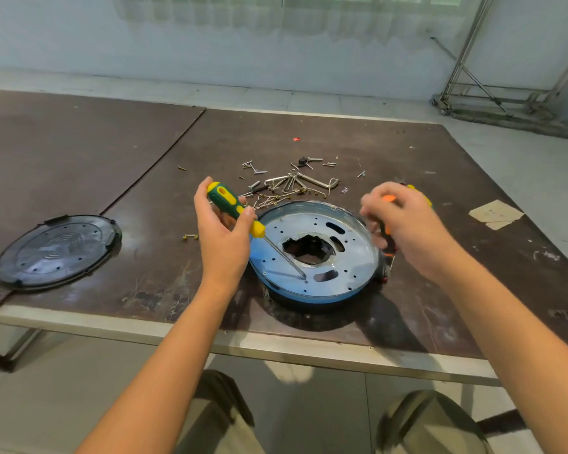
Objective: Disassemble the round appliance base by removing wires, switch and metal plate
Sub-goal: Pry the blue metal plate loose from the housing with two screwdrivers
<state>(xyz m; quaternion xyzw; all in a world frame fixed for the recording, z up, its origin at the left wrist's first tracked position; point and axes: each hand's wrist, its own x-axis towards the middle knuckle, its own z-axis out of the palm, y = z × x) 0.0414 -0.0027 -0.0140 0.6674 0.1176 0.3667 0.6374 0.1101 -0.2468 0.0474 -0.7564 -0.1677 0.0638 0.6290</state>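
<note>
The round appliance base (312,298) lies near the table's front edge, its perforated metal plate (295,231) facing up with a ragged hole in the middle. My left hand (222,237) grips a green and yellow screwdriver (233,206); its shaft slants down and the tip touches the plate near its front. My right hand (404,224), blurred, is at the base's right rim and holds an orange and black tool (387,229) that is mostly hidden by the fingers.
A black round cover (58,250) lies at the left of the table. Several loose screws, hex keys and small metal parts (292,181) are scattered behind the base. A paper scrap (494,213) sits at the right edge. A metal frame (492,90) stands on the floor beyond.
</note>
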